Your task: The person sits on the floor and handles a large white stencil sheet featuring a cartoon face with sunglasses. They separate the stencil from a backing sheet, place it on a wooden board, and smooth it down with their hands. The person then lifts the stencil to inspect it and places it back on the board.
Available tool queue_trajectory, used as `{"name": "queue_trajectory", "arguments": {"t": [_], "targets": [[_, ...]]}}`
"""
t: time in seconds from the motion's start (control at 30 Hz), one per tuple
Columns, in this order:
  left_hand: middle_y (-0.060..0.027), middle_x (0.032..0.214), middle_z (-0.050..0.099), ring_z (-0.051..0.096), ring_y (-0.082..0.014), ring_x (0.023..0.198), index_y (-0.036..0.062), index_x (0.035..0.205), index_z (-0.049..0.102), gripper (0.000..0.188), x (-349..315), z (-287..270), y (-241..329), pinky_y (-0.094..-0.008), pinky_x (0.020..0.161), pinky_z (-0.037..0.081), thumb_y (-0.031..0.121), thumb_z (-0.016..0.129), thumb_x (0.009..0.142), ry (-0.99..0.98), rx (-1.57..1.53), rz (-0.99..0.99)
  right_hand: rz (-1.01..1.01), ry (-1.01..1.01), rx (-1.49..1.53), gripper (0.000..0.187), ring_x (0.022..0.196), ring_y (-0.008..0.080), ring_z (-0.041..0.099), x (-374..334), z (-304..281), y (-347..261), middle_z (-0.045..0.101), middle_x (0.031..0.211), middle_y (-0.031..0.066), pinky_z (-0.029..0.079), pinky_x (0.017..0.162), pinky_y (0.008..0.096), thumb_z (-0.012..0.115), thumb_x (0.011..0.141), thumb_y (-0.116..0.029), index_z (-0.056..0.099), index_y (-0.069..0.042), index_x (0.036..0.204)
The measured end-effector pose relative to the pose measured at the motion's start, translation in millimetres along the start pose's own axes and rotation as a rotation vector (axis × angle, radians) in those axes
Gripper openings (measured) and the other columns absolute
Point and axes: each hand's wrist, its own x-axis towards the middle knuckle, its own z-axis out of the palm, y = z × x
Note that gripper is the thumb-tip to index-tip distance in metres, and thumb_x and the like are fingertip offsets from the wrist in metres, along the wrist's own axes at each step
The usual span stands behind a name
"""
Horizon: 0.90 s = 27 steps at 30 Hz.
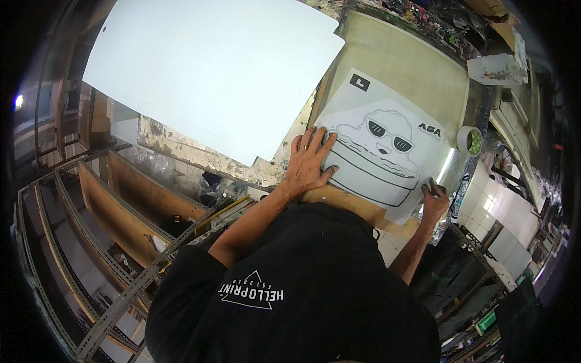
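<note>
A whitish sheet printed with a cartoon figure in sunglasses (pixel 363 172) lies at a slant on a pale yellowish panel (pixel 399 54). My left hand (pixel 310 160) rests on the sheet's left edge, fingers spread, with a ring on one finger. At the sheet's lower right corner is my right hand (pixel 434 202), its fingers closed around a small dark object (pixel 432 187) whose kind I cannot make out. A roll of tape (pixel 469 140) sits by the panel's right edge, beyond my right hand.
A large white board (pixel 212 66) covers the table at the left, one corner near my left hand. Wooden shelf boards in a metal frame (pixel 121 209) stand at the lower left. Paint-stained clutter (pixel 423 24) lines the far edge; dark items (pixel 451 278) fill a rack at the right.
</note>
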Motion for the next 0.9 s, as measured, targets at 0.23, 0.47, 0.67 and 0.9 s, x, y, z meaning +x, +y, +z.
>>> {"name": "queue_trajectory", "arguments": {"t": [0.23, 0.47, 0.67, 0.9], "targets": [[-0.0186, 0.141, 0.035, 0.030, -0.0374, 0.132, 0.0106, 0.142, 0.041, 0.076, 0, -1, 1, -0.0532, 0.105, 0.023, 0.038, 0.069, 0.077, 0.004, -0.003, 0.000, -0.008, 0.004, 0.017, 0.042, 0.072, 0.0182, 0.055, 0, 2, 4, 0.065, 0.085, 0.0101, 0.047, 0.069, 0.0311, 0.082, 0.064, -0.003, 0.073, -0.007, 0.105], [-0.0199, 0.143, 0.032, 0.029, -0.0382, 0.133, 0.0113, 0.142, 0.040, 0.078, 0, 0, 1, -0.0532, 0.105, 0.023, 0.038, 0.070, 0.075, -0.006, 0.017, -0.011, -0.015, 0.014, 0.015, 0.039, 0.074, 0.0187, 0.057, -2, 1, -2, 0.065, 0.088, 0.0117, 0.049, 0.070, 0.0314, 0.079, 0.066, -0.001, 0.074, -0.007, 0.105], [-0.0224, 0.143, 0.031, 0.029, -0.0398, 0.133, 0.0122, 0.144, 0.036, 0.079, 0, -2, 1, -0.0539, 0.105, 0.025, 0.039, 0.070, 0.077, -0.016, 0.028, -0.016, -0.009, 0.008, 0.038, 0.039, 0.074, 0.0182, 0.057, -3, 1, -4, 0.065, 0.089, 0.0110, 0.049, 0.069, 0.0311, 0.079, 0.067, 0.000, 0.074, -0.006, 0.105], [-0.0231, 0.143, 0.030, 0.029, -0.0406, 0.132, 0.0129, 0.143, 0.036, 0.081, 1, -4, 2, -0.0530, 0.105, 0.026, 0.038, 0.071, 0.075, -0.011, 0.013, -0.020, -0.032, 0.001, 0.030, 0.040, 0.073, 0.0174, 0.056, -2, 1, -1, 0.064, 0.089, 0.0102, 0.048, 0.068, 0.0309, 0.080, 0.067, 0.000, 0.074, -0.007, 0.105]]}}
